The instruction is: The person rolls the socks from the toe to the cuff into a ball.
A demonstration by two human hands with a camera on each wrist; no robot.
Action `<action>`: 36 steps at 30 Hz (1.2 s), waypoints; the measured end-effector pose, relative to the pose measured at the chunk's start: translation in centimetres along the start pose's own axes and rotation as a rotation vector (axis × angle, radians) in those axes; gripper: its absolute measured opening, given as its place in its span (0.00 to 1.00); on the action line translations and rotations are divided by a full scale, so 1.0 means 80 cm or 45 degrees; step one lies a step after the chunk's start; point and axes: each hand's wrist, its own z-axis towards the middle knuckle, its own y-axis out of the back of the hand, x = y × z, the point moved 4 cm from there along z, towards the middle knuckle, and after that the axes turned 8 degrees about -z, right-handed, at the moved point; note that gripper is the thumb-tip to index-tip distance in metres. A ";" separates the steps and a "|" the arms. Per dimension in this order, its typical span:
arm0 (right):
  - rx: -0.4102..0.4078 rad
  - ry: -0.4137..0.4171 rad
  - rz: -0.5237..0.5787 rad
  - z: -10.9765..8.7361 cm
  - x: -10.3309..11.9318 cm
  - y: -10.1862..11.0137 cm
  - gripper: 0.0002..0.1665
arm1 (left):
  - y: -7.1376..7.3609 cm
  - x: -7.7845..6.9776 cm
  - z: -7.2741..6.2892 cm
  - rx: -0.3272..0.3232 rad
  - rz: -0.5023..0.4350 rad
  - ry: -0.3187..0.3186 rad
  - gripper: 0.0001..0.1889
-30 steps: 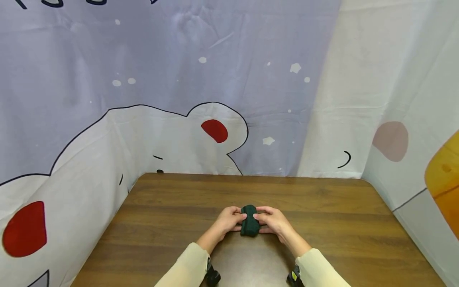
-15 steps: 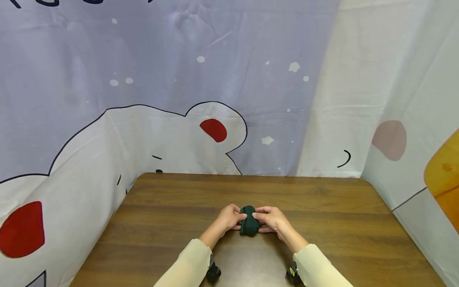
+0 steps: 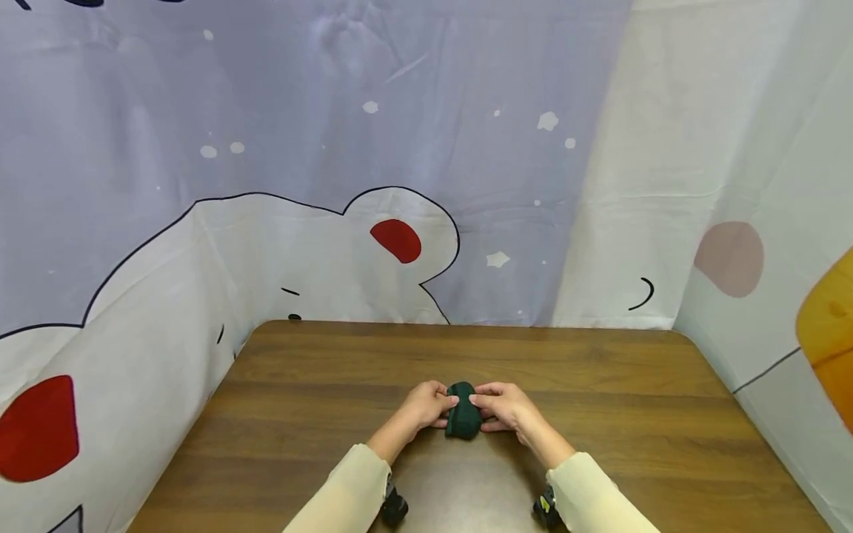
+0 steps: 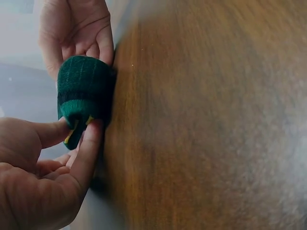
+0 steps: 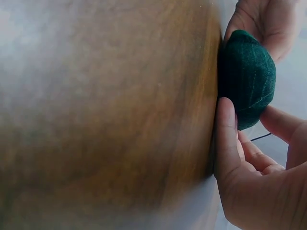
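Observation:
A rolled-up pair of dark green knit socks [image 3: 463, 411] lies on the wooden table between the two hands. My left hand [image 3: 424, 406] pinches its left end between thumb and fingers. In the left wrist view, yellow edging shows on the folded cloth [image 4: 80, 105] at that end. My right hand [image 3: 506, 409] grips the rounded right end, its thumb on top and its fingers low at the side. From the right wrist view the bundle [image 5: 249, 79] looks smooth and plump, and the left hand [image 5: 268, 24] is partly hidden behind it.
The brown wooden table [image 3: 320, 370] has rounded far corners. A printed cloth [image 3: 506, 185] hangs behind it and along both sides. Dark wrist cameras [image 3: 393, 509] sit by the cream sleeves [image 3: 346, 488].
The sock bundle looks slightly rounder on its right side than a second ago. Both hands keep nearly the same place and hold, and the head view has shifted a little.

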 end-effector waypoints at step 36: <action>0.041 0.002 -0.049 -0.006 0.003 0.011 0.19 | -0.001 -0.007 -0.010 0.057 0.010 -0.008 0.20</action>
